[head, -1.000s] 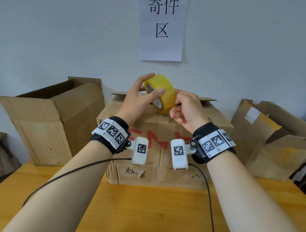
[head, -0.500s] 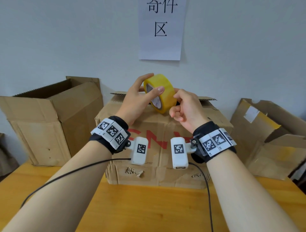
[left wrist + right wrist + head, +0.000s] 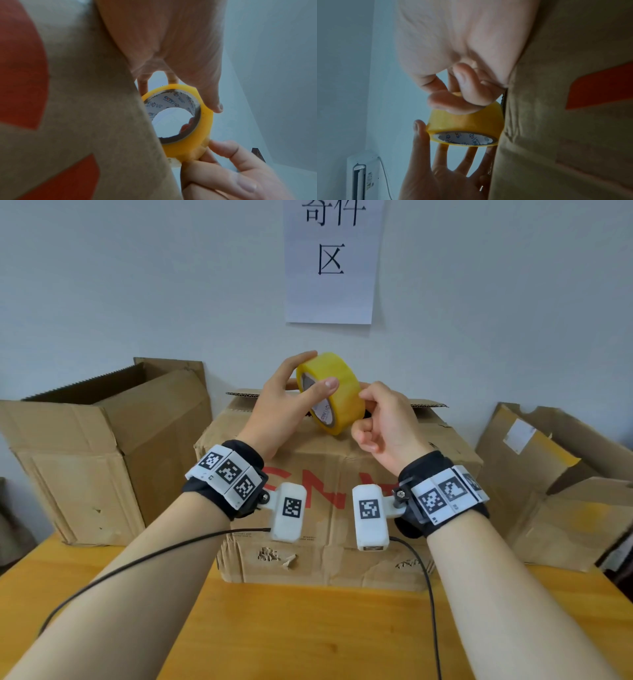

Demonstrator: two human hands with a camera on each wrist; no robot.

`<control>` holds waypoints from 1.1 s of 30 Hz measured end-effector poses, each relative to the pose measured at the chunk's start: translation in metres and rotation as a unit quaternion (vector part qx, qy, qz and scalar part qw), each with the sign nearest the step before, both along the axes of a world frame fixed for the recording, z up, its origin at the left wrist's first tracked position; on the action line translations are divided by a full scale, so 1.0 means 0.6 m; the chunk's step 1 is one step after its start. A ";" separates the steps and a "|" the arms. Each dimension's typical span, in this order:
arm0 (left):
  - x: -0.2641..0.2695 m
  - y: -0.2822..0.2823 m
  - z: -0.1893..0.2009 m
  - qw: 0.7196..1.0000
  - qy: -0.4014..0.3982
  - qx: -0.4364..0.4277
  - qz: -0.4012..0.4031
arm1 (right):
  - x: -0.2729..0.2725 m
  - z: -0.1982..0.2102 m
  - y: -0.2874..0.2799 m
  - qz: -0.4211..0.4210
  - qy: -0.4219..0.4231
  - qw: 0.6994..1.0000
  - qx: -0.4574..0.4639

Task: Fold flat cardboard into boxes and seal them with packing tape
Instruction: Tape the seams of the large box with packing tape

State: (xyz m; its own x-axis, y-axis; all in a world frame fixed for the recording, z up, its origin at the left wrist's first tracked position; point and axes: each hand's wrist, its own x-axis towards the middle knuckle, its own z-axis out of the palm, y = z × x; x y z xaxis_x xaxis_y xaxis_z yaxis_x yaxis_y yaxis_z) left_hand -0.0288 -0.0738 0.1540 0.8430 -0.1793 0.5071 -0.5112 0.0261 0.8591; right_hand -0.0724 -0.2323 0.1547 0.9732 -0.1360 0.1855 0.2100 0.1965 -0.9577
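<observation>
Tape roll (image 3: pixel 330 392) is held up above the far edge of the centre box (image 3: pixel 337 474), gripped by the left hand (image 3: pixel 286 405) with thumb across the outer face and fingers behind. Right hand (image 3: pixel 387 419) is curled against the roll's right side, fingertips (image 3: pixel 223 147) picking at the outer wrap. Compared with a second ago, little has shifted: the roll is turned slightly and no free tape end is seen yet. Judged: the tape start is still being searched for; sealing of the box not begun. Open box (image 3: pixel 102 446) sits left, flattened cardboard (image 3: pixel 555 484) right.
</observation>
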 end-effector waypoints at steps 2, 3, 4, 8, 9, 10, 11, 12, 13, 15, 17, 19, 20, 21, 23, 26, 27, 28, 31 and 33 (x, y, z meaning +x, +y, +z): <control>-0.001 0.000 0.000 1.000 0.000 0.002 0.000 | 0.000 0.001 0.000 -0.002 0.001 1.000 0.002; -0.001 0.000 0.000 1.000 0.000 0.002 -0.001 | -0.001 0.001 -0.001 -0.001 0.002 1.000 0.003; -0.001 0.001 0.000 1.000 0.000 0.002 -0.002 | -0.001 0.002 -0.001 -0.001 0.004 1.000 0.005; 0.000 0.002 0.000 1.000 -0.006 0.006 0.000 | 0.001 0.002 -0.002 0.000 0.012 1.000 0.022; 0.002 0.003 0.000 1.000 -0.008 0.009 0.002 | 0.002 0.003 -0.002 0.001 0.013 1.000 0.027; 0.003 0.004 -0.001 1.000 -0.011 0.012 0.004 | 0.002 0.003 -0.002 0.003 0.013 0.999 0.033; 0.004 0.003 -0.002 1.000 -0.013 0.016 0.005 | 0.002 0.003 -0.002 0.006 0.014 0.999 0.038; 0.005 0.003 -0.003 1.000 -0.015 0.019 0.006 | 0.002 0.003 -0.002 0.010 0.014 0.999 0.042; 0.006 0.002 -0.003 1.000 -0.016 0.022 0.008 | 0.002 0.003 -0.003 0.012 0.015 0.999 0.045; 0.008 0.002 -0.005 1.000 -0.017 0.024 0.010 | 0.004 0.002 -0.004 0.016 0.016 0.999 0.046; 0.009 0.002 -0.006 1.000 -0.016 0.022 0.009 | 0.005 0.001 -0.004 0.017 0.010 0.999 0.029; 0.009 0.002 -0.005 1.000 -0.009 0.017 0.004 | 0.004 -0.002 -0.003 0.006 -0.001 1.000 -0.004; 0.009 0.001 -0.004 1.000 -0.006 0.015 0.002 | 0.003 -0.003 -0.004 0.004 -0.004 1.000 -0.009; 0.008 0.001 -0.004 1.000 -0.004 0.013 0.000 | 0.003 -0.003 -0.005 0.009 -0.004 1.000 -0.003; 0.008 0.000 -0.002 1.000 -0.001 0.013 0.001 | 0.005 -0.001 -0.006 0.029 0.001 0.999 0.023; 0.007 0.000 -0.002 1.000 0.004 0.013 0.002 | 0.007 -0.001 -0.006 0.028 0.007 0.999 0.036; 0.007 0.000 -0.001 1.000 0.004 0.013 0.002 | 0.007 -0.001 -0.007 0.025 0.008 0.999 0.035; 0.007 -0.001 -0.001 1.000 0.004 0.013 0.002 | 0.007 -0.001 -0.006 0.024 0.009 0.999 0.035; 0.009 -0.001 -0.002 1.000 0.001 0.017 0.005 | 0.008 0.001 -0.007 0.022 0.017 0.999 0.046; 0.011 -0.001 -0.003 1.000 -0.002 0.021 0.007 | 0.011 0.001 -0.007 0.017 0.024 0.998 0.052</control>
